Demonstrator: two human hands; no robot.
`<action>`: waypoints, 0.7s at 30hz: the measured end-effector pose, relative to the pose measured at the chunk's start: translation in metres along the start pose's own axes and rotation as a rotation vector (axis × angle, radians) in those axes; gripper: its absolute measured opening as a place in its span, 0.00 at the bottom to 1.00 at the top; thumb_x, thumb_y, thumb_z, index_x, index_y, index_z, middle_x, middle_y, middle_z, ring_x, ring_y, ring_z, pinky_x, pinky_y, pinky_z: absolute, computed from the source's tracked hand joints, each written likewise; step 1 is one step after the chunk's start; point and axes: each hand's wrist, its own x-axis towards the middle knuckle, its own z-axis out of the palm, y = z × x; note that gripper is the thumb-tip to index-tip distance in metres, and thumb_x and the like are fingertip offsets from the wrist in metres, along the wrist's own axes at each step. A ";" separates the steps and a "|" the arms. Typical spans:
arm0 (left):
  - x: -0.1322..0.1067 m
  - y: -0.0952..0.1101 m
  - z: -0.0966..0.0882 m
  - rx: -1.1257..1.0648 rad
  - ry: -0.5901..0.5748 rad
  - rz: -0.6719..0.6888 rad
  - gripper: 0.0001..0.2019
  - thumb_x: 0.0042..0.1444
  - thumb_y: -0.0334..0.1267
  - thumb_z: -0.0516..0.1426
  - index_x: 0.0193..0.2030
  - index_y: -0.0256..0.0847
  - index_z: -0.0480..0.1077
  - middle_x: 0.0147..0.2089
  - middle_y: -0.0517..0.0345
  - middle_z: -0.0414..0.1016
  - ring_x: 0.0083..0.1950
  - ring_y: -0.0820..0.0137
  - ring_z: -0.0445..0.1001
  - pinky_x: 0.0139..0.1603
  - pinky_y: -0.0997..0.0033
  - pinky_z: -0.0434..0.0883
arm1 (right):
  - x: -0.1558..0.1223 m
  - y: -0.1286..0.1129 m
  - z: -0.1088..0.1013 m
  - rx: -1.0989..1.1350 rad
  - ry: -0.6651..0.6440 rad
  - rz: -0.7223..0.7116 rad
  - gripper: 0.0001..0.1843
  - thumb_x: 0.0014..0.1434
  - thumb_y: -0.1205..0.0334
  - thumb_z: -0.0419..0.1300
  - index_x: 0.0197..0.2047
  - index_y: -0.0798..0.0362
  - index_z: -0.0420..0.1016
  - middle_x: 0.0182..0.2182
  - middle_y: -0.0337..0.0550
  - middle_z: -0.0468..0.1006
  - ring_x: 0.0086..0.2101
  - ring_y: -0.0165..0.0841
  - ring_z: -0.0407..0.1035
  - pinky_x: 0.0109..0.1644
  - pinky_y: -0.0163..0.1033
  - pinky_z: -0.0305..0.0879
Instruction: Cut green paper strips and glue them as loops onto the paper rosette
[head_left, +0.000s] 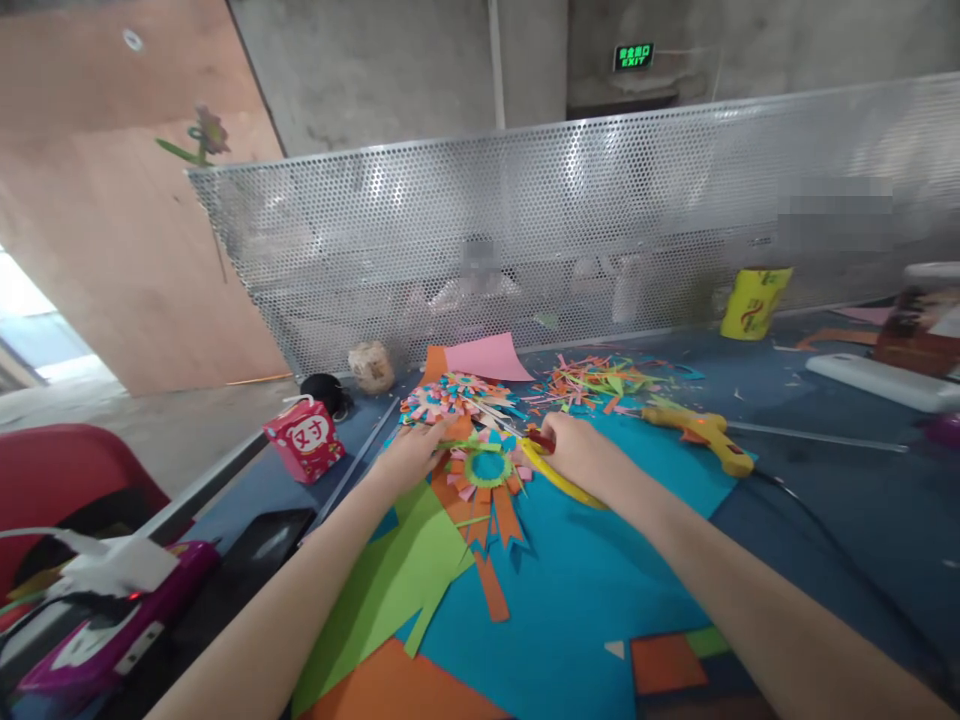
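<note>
My right hand (pixel 576 452) is closed around scissors (pixel 559 480) with yellow handles, their blades pointing away to the left, over the paper pieces. Just left of the blades, my left hand (pixel 411 455) has its fingers curled at the paper; what they pinch is too small to make out. Between both hands lies a paper rosette (pixel 472 478) with a green ring, a blue centre and orange ribbon tails. Behind it sits a heap of multicoloured fringed paper (pixel 450 393). Underneath are a large blue sheet (pixel 577 590) and a green sheet (pixel 382 590).
A yellow glue gun (pixel 701 430) rests at the right, its cord trailing forward. Paper scraps (pixel 592 380) are piled at the back. A red box (pixel 306 440), a dark phone (pixel 262 540) and a purple power strip (pixel 120 640) are at left. A perforated metal screen (pixel 420 230) borders the desk.
</note>
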 end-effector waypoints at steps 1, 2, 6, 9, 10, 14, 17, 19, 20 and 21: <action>-0.001 0.000 0.000 -0.051 0.014 -0.016 0.23 0.49 0.30 0.52 0.54 0.42 0.62 0.46 0.49 0.74 0.50 0.60 0.69 0.51 0.63 0.59 | 0.000 0.000 0.000 0.001 -0.002 0.001 0.21 0.44 0.42 0.57 0.27 0.52 0.62 0.26 0.43 0.72 0.26 0.33 0.66 0.22 0.32 0.49; -0.001 0.000 -0.001 -0.113 0.031 -0.038 0.22 0.48 0.30 0.52 0.52 0.42 0.64 0.44 0.50 0.75 0.48 0.60 0.70 0.50 0.62 0.60 | 0.000 0.000 0.001 0.003 -0.002 0.002 0.21 0.43 0.41 0.57 0.27 0.52 0.62 0.26 0.43 0.72 0.26 0.33 0.66 0.22 0.32 0.49; -0.004 -0.004 -0.006 -0.406 0.134 -0.170 0.12 0.47 0.34 0.54 0.41 0.41 0.72 0.33 0.53 0.77 0.38 0.62 0.73 0.41 0.66 0.65 | 0.001 0.000 0.001 0.024 -0.004 0.007 0.21 0.42 0.42 0.58 0.26 0.51 0.61 0.24 0.40 0.71 0.24 0.31 0.65 0.23 0.32 0.50; -0.005 -0.009 -0.007 -0.678 0.203 -0.289 0.10 0.46 0.41 0.56 0.32 0.38 0.72 0.27 0.54 0.76 0.30 0.66 0.74 0.30 0.71 0.67 | 0.004 0.002 0.003 0.028 0.010 0.013 0.19 0.43 0.44 0.59 0.25 0.51 0.61 0.22 0.39 0.70 0.23 0.30 0.64 0.23 0.32 0.50; -0.005 -0.010 -0.008 -0.774 0.216 -0.326 0.11 0.44 0.44 0.57 0.30 0.37 0.71 0.25 0.55 0.75 0.27 0.67 0.73 0.27 0.72 0.67 | 0.004 0.003 0.004 0.027 0.020 0.011 0.18 0.43 0.45 0.59 0.25 0.51 0.61 0.22 0.39 0.70 0.23 0.30 0.64 0.23 0.32 0.50; -0.006 -0.003 -0.010 -1.102 0.253 -0.433 0.16 0.36 0.47 0.62 0.28 0.35 0.70 0.23 0.56 0.73 0.21 0.73 0.70 0.23 0.74 0.67 | 0.006 0.006 0.011 0.043 0.040 -0.026 0.18 0.43 0.46 0.59 0.24 0.51 0.59 0.21 0.38 0.69 0.22 0.29 0.63 0.23 0.32 0.50; -0.007 0.009 -0.015 -1.274 0.260 -0.461 0.16 0.34 0.44 0.65 0.26 0.36 0.69 0.25 0.56 0.73 0.22 0.76 0.69 0.23 0.76 0.67 | 0.005 0.009 0.017 0.071 0.027 -0.046 0.18 0.43 0.45 0.57 0.23 0.51 0.58 0.19 0.36 0.68 0.20 0.28 0.62 0.22 0.31 0.49; -0.008 0.017 -0.019 -1.355 0.258 -0.458 0.15 0.33 0.43 0.65 0.26 0.36 0.69 0.25 0.58 0.73 0.21 0.78 0.67 0.23 0.77 0.67 | 0.004 0.010 0.020 0.092 0.003 -0.068 0.18 0.44 0.45 0.57 0.24 0.51 0.58 0.19 0.36 0.68 0.20 0.28 0.61 0.21 0.31 0.48; -0.009 0.019 -0.021 -1.384 0.258 -0.455 0.15 0.33 0.43 0.65 0.25 0.36 0.70 0.24 0.59 0.72 0.21 0.79 0.67 0.23 0.78 0.67 | 0.004 0.010 0.021 0.101 -0.014 -0.079 0.18 0.44 0.46 0.57 0.24 0.51 0.58 0.20 0.36 0.68 0.20 0.28 0.61 0.21 0.31 0.48; -0.009 0.022 -0.023 -1.407 0.256 -0.452 0.15 0.33 0.42 0.66 0.25 0.36 0.70 0.23 0.60 0.71 0.20 0.80 0.66 0.23 0.78 0.66 | 0.003 0.010 0.021 0.109 -0.029 -0.090 0.18 0.44 0.46 0.57 0.24 0.51 0.58 0.20 0.36 0.68 0.20 0.28 0.61 0.21 0.31 0.48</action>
